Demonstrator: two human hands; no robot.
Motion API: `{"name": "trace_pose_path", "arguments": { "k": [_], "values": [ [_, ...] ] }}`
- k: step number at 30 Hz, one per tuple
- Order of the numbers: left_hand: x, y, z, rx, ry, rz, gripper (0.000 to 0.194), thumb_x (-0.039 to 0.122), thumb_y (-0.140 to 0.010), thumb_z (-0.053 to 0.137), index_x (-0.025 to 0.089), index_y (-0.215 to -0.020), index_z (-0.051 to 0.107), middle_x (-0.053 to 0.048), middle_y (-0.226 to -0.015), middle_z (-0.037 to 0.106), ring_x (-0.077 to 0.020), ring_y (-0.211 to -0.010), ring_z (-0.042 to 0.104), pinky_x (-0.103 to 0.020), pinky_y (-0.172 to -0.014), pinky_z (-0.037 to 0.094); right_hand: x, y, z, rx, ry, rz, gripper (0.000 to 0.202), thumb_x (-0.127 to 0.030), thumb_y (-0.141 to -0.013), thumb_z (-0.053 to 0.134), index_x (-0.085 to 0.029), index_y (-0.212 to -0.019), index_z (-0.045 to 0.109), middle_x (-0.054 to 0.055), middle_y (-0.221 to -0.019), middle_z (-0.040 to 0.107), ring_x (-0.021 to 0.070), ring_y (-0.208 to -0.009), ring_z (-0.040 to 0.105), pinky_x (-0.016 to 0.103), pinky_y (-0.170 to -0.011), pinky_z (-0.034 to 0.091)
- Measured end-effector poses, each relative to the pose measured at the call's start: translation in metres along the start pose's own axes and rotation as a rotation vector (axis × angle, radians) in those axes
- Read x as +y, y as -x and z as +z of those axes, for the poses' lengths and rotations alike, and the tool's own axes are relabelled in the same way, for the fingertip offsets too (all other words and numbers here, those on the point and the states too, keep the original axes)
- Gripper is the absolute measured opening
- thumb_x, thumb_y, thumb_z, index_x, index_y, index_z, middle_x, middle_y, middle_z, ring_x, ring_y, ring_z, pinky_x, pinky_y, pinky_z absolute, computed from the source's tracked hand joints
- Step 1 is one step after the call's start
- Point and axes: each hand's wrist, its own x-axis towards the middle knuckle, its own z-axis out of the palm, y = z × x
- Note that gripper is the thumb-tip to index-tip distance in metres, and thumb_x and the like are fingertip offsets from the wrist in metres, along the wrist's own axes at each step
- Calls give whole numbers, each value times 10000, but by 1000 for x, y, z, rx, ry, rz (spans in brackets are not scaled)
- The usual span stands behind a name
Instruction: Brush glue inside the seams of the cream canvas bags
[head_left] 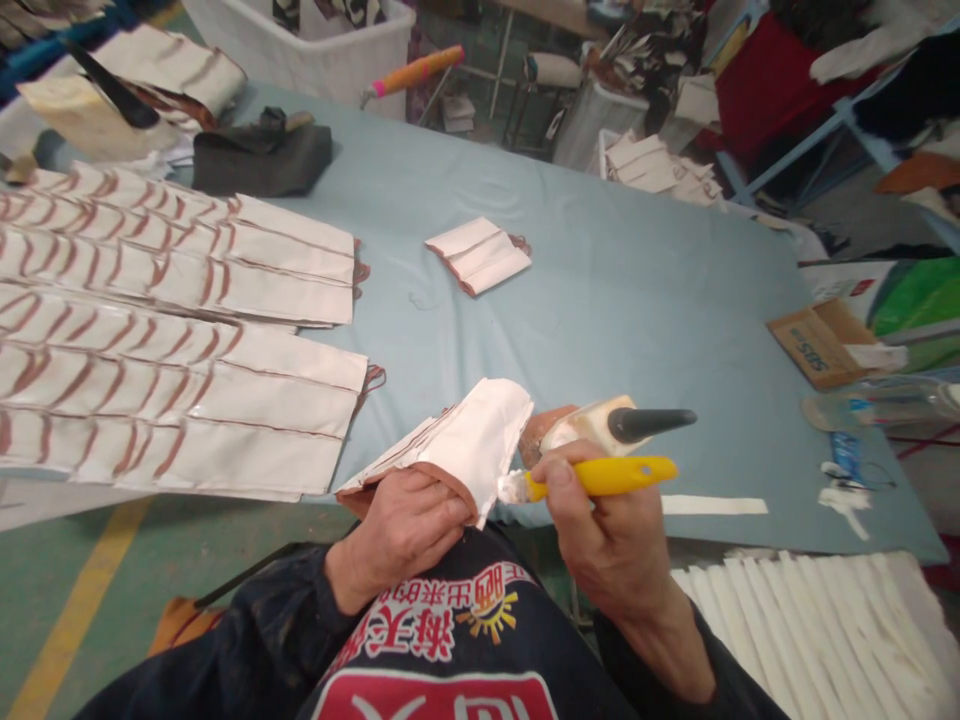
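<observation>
My left hand [409,530] is closed on the near edge of a white fabric piece [480,430] with brown trim, holding it tilted at the table's front edge. Between the fingers of my right hand [600,520] is a brush with a yellow handle [619,476]. Its white-smeared bristles [514,487] are at the right edge of the fabric piece; whether they touch it I cannot tell. Just behind that hand stands a pale glue bottle or pot [589,425] with a black pointed nozzle or handle [649,424], partly hidden.
Overlapping rows of similar white pieces [172,400] cover the table's left side. One folded piece [480,255] lies mid-table. A white strip [712,505] lies to the right, near white rolls [832,620]. A cardboard box [817,345] sits at the right edge, a dark cloth [262,155] at the back left.
</observation>
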Motion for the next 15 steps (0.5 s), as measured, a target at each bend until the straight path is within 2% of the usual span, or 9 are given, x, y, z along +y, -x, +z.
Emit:
{"name": "trace_pose_path", "arguments": {
  "k": [4, 7, 10, 15],
  "values": [
    [0, 0, 1, 19, -5, -1, 197, 21, -945, 550, 213, -948, 598, -6, -744, 741, -166, -618, 645, -319, -623, 488, -7, 6, -2, -94, -163, 97, 270, -226, -1059, 488, -228, -842, 649, -28, -699, 705, 129, -609, 688, 248, -595, 553],
    [2, 0, 2, 10, -11, 6, 180, 32, -954, 558, 209, -945, 589, -7, -748, 739, -172, -625, 651, -329, -642, 501, 0, 5, -7, -19, -144, 156, 295, -258, -1072, 483, -229, -842, 666, 3, -718, 723, 164, -663, 711, 286, -635, 563],
    [4, 0, 4, 1, -16, 2, 174, 43, -962, 559, 214, -941, 584, -6, -748, 740, -177, -639, 668, -335, -654, 506, 10, -1, -7, 25, -18, 128, 282, -254, -1044, 515, -219, -821, 684, 11, -718, 736, 167, -648, 704, 289, -635, 533],
    [6, 1, 7, 2, 0, -16, 190, 42, -952, 554, 226, -941, 599, -2, -733, 739, -163, -603, 655, -312, -621, 488, 3, -2, -1, -137, -78, 125, 309, -259, -1030, 505, -213, -766, 658, -22, -633, 658, 129, -562, 628, 256, -573, 462]
  ]
}}
